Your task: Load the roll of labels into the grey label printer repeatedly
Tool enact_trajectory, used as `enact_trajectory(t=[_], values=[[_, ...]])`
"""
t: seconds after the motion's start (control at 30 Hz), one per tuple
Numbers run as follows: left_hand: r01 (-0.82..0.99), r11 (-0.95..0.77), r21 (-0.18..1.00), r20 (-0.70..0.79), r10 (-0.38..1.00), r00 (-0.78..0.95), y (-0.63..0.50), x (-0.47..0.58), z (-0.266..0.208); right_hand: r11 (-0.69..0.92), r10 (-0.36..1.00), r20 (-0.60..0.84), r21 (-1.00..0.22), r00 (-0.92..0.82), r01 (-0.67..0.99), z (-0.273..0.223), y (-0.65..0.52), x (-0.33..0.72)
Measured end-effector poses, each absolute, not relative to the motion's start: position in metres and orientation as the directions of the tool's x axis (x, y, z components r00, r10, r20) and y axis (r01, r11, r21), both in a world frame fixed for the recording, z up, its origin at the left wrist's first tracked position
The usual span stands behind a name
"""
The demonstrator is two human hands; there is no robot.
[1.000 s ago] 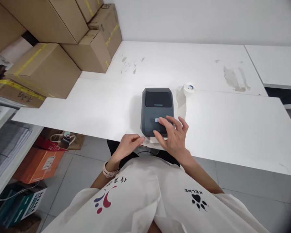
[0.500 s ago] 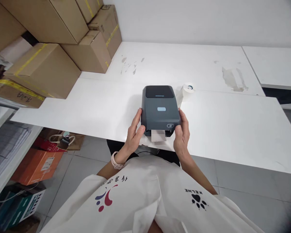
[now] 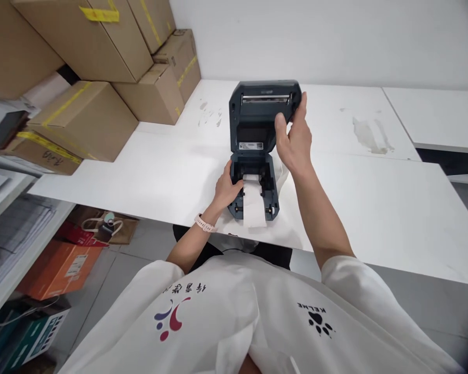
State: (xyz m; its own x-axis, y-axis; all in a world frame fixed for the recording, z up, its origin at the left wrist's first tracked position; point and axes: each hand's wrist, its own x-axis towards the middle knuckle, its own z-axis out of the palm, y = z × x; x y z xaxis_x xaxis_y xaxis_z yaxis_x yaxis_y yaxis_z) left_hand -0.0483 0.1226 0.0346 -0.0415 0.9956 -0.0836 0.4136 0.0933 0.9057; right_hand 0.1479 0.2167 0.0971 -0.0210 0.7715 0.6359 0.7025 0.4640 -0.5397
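A dark grey label printer (image 3: 253, 176) is shown standing at the near edge of a white table (image 3: 374, 208), its lid (image 3: 263, 111) raised upright so that the inside is laid bare. The lid is gripped at its right edge by the right hand (image 3: 294, 137), fingers and thumb closed on the rim. The left side of the printer's base is steadied by the left hand (image 3: 226, 188), whose fingers are curled against the housing beside a strip of white label paper (image 3: 253, 205), which is seen running out of the front slot and over the table edge. The opening of the printer can be judged complete; whatever is to be done inside the bay appears not yet begun. 4 or more cardboard boxes (image 3: 89, 117) are stacked at the left.
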Motion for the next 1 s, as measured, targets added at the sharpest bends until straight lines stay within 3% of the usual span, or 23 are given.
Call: enact_trajectory(t=[0.1, 0.17, 0.23, 0.3, 0.37, 0.43, 0.63, 0.7, 0.77, 0.83, 0.9, 1.0], values=[[0.411, 0.084, 0.908, -0.069, 0.996, -0.05, 0.119, -0.047, 0.034, 0.456, 0.713, 0.701, -0.48, 0.015, 0.749, 0.095, 0.209, 0.143], [0.403, 0.063, 0.913, -0.044, 0.997, -0.057, 0.121, -0.048, 0.029, 0.491, 0.759, 0.639, -0.436, -0.125, 0.754, 0.09, 0.197, 0.139], [0.378, 0.025, 0.926, 0.0, 0.998, -0.065, 0.125, -0.049, 0.021, 0.56, 0.806, 0.432, -0.337, -0.404, 0.757, 0.083, 0.188, 0.133], [0.335, -0.031, 0.942, 0.055, 0.997, -0.061, 0.129, -0.05, 0.013, 0.636, 0.771, 0.139, -0.162, -0.621, 0.754, 0.077, 0.186, 0.125], [0.291, -0.081, 0.953, 0.097, 0.994, -0.042, 0.131, -0.051, 0.006, 0.687, 0.724, -0.088, 0.009, -0.684, 0.727, 0.074, 0.189, 0.117], [0.261, -0.112, 0.959, 0.122, 0.992, -0.021, 0.132, -0.052, 0.003, 0.726, 0.68, -0.22, 0.062, -0.7, 0.685, 0.074, 0.195, 0.109], [0.237, -0.132, 0.963, 0.141, 0.99, -0.02, 0.132, -0.053, 0.002, 0.802, 0.511, -0.373, -0.117, -0.775, 0.585, 0.092, 0.21, 0.102], [0.244, -0.124, 0.962, 0.133, 0.991, -0.022, 0.131, -0.053, 0.0, 0.755, 0.503, -0.32, -0.289, -0.803, 0.589, 0.103, 0.21, 0.12], [0.244, -0.123, 0.962, 0.131, 0.991, -0.018, 0.131, -0.053, -0.001, 0.66, 0.503, -0.176, -0.554, -0.846, 0.508, 0.113, 0.205, 0.155], [0.235, -0.125, 0.964, 0.132, 0.991, -0.016, 0.13, -0.054, -0.002, 0.555, 0.548, 0.007, -0.751, -0.836, 0.358, 0.117, 0.193, 0.203], [0.227, -0.126, 0.966, 0.134, 0.991, -0.019, 0.13, -0.053, -0.003, 0.465, 0.664, 0.112, -0.836, -0.739, 0.292, 0.111, 0.178, 0.257], [0.217, -0.129, 0.967, 0.139, 0.99, -0.031, 0.13, -0.053, -0.003, 0.282, 0.865, 0.043, -0.866, -0.5, 0.414, 0.087, 0.162, 0.321]])
